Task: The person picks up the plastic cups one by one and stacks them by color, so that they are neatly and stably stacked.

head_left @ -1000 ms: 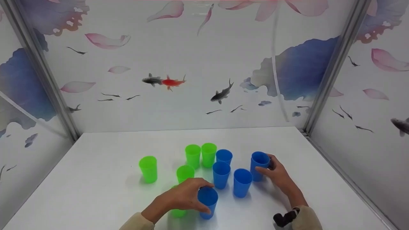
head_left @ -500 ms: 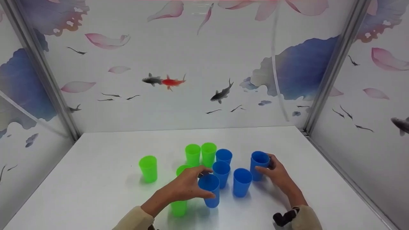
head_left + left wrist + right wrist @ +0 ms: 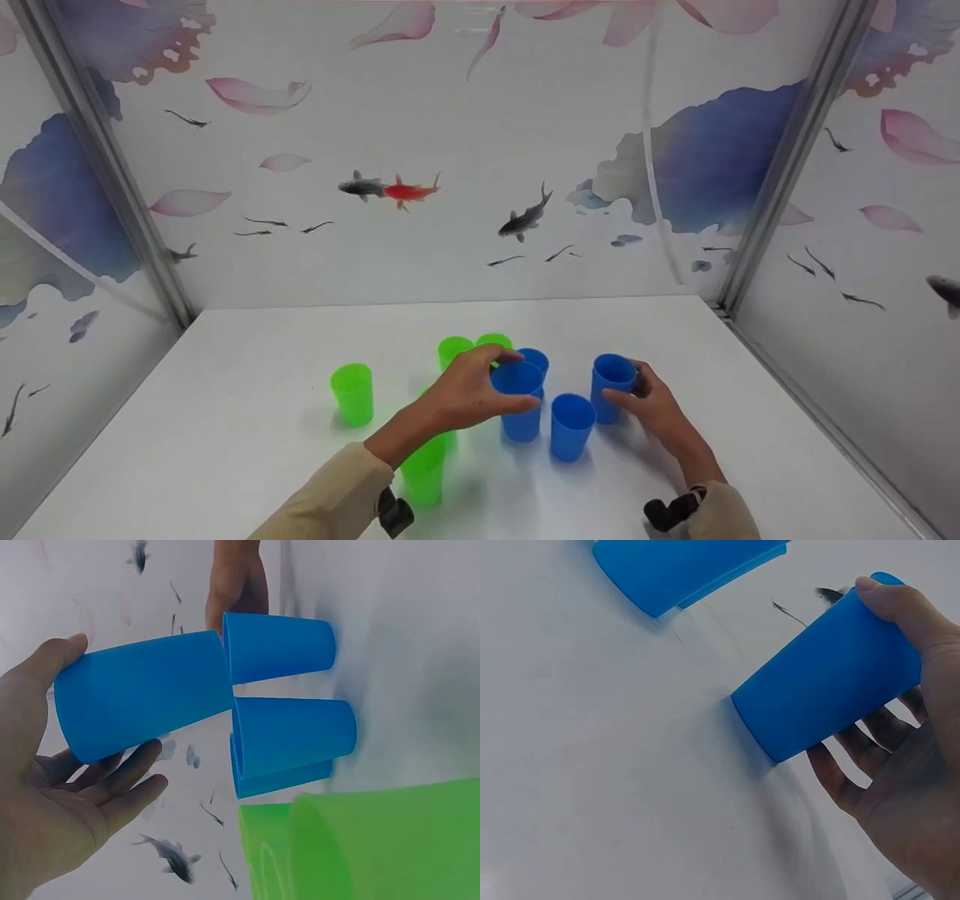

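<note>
My left hand (image 3: 469, 390) grips a blue cup (image 3: 142, 697) near its rim, thumb on one side and fingers on the other. In the left wrist view this cup is raised, its base level with the rims of the standing blue cups. From the head view it overlaps a blue cup (image 3: 520, 429) standing below it. On the right, my right hand (image 3: 652, 405) holds another blue cup (image 3: 829, 679) by its upper part; that cup stands upright with its base at the table. Between the hands stands one more blue cup (image 3: 572, 429), and another (image 3: 535, 360) is partly hidden behind the raised one.
Green cups stand to the left: one apart (image 3: 352, 395), two at the back (image 3: 454, 351), and others (image 3: 422, 476) partly covered by my left forearm. Printed wall panels (image 3: 420, 255) close off the white table (image 3: 247, 420) at the back and sides.
My left hand has lifted the blue cup from near the front and carried it away from me and slightly right, over the blue cups. My right hand keeps its hold in place.
</note>
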A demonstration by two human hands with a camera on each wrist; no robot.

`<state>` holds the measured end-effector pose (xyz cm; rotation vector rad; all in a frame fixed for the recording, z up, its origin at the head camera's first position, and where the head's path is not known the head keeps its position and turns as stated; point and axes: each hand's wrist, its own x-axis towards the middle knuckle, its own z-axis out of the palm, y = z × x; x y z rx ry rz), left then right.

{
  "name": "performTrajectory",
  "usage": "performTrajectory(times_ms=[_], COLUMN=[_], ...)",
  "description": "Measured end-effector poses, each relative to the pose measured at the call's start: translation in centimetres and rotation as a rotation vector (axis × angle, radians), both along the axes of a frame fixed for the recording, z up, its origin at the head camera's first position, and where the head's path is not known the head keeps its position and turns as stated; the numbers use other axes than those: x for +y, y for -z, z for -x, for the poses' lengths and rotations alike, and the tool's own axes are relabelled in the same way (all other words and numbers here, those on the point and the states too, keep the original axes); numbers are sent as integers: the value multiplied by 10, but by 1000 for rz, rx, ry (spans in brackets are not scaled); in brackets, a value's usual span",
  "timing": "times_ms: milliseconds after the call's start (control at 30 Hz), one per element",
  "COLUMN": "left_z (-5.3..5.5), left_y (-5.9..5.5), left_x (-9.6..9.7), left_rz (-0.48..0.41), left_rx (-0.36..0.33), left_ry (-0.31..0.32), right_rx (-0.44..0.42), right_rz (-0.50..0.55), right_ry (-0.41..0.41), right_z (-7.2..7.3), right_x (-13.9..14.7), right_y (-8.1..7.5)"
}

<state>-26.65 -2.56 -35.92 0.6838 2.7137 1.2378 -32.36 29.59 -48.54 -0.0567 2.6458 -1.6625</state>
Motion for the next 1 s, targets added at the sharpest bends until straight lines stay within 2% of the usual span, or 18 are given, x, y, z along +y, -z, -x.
performTrajectory(times_ms=[200, 400, 767, 1000], left_z=[9, 18, 30, 38], left_y=[-11, -19, -25, -30], left_x=[22, 40, 72, 94], left_rz=[-9, 0, -11, -57], left_rx=[14, 17, 8, 14], left_ry=[-10, -46, -96, -143], right_rx=[-17, -21, 3, -26], right_rz=[-15, -21, 4, -19], right_ry=[6, 7, 1, 6], right_z=[-1, 1, 3, 3], right_x=[-1, -2, 2, 2], right_y=[0, 1, 1, 3])
